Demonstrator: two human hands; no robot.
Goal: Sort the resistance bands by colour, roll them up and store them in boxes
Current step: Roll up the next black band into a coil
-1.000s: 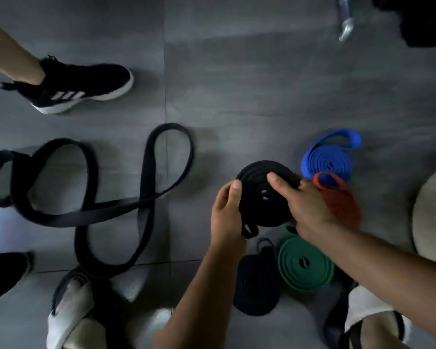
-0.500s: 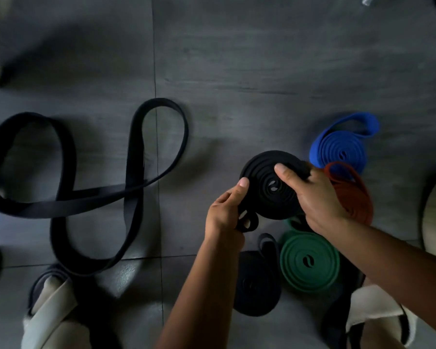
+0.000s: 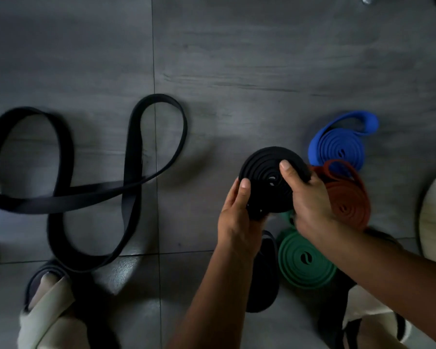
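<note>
Our left hand (image 3: 237, 222) and right hand (image 3: 310, 200) clamp the black rubber band roll (image 3: 262, 177); a second black roll (image 3: 264, 290) lies below, nearer our left.

The black coil (image 3: 262, 182) is rolled into a tight flat spiral and held up off the floor. The left hand (image 3: 237, 222) grips its near-left edge, and the right hand (image 3: 307, 197) has its thumb across the face. The blue coil (image 3: 337, 149) lies flat on the floor at far right with a loose loop sticking out. The red coil (image 3: 347, 202) overlaps its near edge, and the green coil (image 3: 302, 263) sits nearer again. A second black roll (image 3: 262, 288) lies just left of the green one. Way over on the left, a long black band (image 3: 86, 195) sprawls unrolled in crossing loops.
</note>
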